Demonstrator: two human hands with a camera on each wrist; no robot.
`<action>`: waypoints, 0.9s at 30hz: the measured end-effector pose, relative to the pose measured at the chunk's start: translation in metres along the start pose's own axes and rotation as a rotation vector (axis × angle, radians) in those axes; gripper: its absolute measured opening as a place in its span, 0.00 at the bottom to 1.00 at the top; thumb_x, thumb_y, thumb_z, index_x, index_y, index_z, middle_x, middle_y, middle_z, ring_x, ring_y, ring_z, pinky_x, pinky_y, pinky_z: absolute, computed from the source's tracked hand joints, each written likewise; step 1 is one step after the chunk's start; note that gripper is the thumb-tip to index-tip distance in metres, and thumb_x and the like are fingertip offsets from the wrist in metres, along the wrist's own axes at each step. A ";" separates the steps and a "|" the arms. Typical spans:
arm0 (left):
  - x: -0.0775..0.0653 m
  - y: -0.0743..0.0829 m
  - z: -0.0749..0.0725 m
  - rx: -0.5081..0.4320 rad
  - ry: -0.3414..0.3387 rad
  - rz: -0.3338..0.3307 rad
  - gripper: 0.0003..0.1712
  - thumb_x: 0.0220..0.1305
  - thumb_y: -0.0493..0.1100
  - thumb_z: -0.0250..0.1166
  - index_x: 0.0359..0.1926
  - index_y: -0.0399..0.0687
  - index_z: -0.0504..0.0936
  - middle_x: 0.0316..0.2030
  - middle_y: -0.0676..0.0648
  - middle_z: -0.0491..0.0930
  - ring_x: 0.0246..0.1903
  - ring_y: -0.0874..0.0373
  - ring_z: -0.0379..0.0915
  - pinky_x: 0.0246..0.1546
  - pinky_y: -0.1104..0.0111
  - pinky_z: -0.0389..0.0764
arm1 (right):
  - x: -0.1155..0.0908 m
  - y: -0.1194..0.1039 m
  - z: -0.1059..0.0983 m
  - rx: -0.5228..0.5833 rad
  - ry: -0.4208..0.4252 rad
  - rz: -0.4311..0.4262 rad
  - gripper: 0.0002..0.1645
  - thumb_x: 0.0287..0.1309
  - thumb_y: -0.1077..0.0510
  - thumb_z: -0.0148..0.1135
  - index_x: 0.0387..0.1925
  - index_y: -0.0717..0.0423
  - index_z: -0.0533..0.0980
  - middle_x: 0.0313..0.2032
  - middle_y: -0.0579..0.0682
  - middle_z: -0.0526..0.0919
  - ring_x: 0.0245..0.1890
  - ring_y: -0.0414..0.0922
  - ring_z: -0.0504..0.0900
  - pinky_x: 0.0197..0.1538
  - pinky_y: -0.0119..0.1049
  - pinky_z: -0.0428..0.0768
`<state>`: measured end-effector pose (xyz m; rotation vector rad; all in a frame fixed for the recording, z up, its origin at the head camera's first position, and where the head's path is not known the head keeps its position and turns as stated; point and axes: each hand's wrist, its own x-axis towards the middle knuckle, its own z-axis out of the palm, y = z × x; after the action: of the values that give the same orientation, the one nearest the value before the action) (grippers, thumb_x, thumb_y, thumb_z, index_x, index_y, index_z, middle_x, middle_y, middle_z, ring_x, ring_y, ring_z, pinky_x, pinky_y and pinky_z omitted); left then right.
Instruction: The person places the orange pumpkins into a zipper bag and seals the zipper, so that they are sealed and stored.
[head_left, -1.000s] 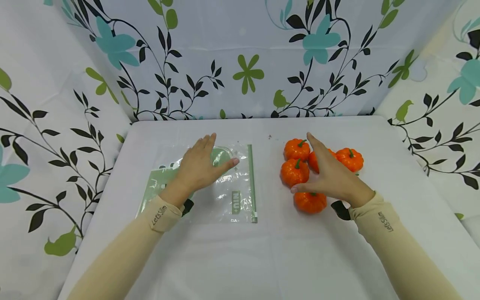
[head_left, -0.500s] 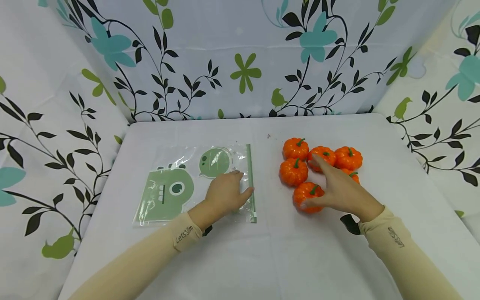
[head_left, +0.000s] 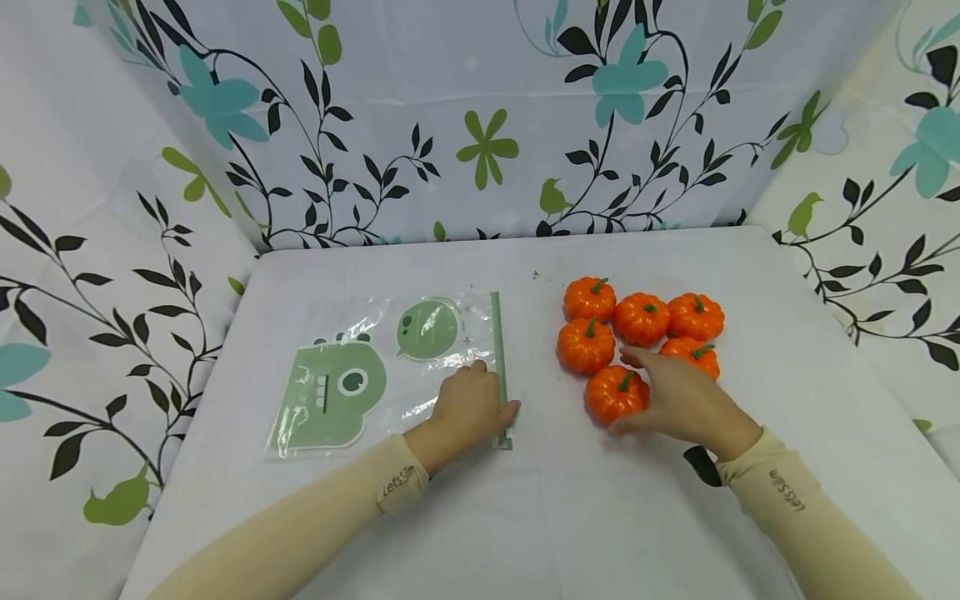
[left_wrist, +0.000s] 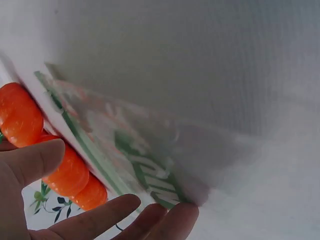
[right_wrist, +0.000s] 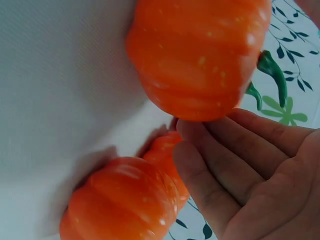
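Observation:
A clear zip bag (head_left: 405,392) with a green cartoon dinosaur print lies flat at the left of the table. My left hand (head_left: 467,408) is low over its right part, fingertips at the plastic, thumb apart by the green zip strip (head_left: 498,333). The left wrist view shows the fingers loosely bent, with nothing between them and the thumb. At the right, my right hand (head_left: 693,400) holds the nearest small orange pumpkin (head_left: 611,398), thumb on its near side, fingers on the far side. The right wrist view shows fingertips (right_wrist: 192,132) against that pumpkin's skin.
Several more orange pumpkins with green stems cluster behind and beside the held one, including a pumpkin (head_left: 585,346) close behind it and another pumpkin (head_left: 688,357) by my right hand's knuckles. Patterned curtains (head_left: 360,125) hang around the white table (head_left: 525,517).
My left hand has moved right and down from above the bag's middle to its zip side. My right hand has come down and toward me, from over the cluster to the nearest pumpkin.

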<state>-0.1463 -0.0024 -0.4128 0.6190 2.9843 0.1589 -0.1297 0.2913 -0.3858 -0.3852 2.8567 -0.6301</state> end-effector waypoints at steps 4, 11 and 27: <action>-0.002 0.001 0.006 0.002 0.013 -0.006 0.29 0.61 0.62 0.67 0.24 0.38 0.82 0.33 0.41 0.77 0.29 0.48 0.78 0.24 0.58 0.82 | 0.000 0.001 0.005 -0.031 -0.006 -0.010 0.65 0.33 0.34 0.83 0.68 0.64 0.69 0.59 0.58 0.80 0.56 0.56 0.80 0.58 0.58 0.77; -0.004 -0.001 0.013 -0.002 0.133 0.039 0.21 0.56 0.54 0.68 0.19 0.42 0.80 0.31 0.41 0.75 0.28 0.48 0.77 0.21 0.57 0.81 | -0.001 0.000 0.007 -0.041 -0.012 -0.016 0.59 0.33 0.34 0.83 0.63 0.62 0.73 0.54 0.56 0.83 0.52 0.54 0.81 0.56 0.57 0.78; 0.003 -0.021 0.015 0.040 0.345 0.081 0.11 0.47 0.41 0.66 0.17 0.45 0.72 0.17 0.48 0.71 0.17 0.54 0.75 0.16 0.61 0.78 | 0.014 -0.036 0.000 0.153 -0.105 -0.200 0.48 0.41 0.42 0.82 0.65 0.52 0.75 0.56 0.42 0.81 0.51 0.43 0.80 0.55 0.46 0.80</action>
<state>-0.1553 -0.0188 -0.4301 0.7919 3.2995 0.2344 -0.1356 0.2560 -0.3717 -0.6637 2.6692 -0.8316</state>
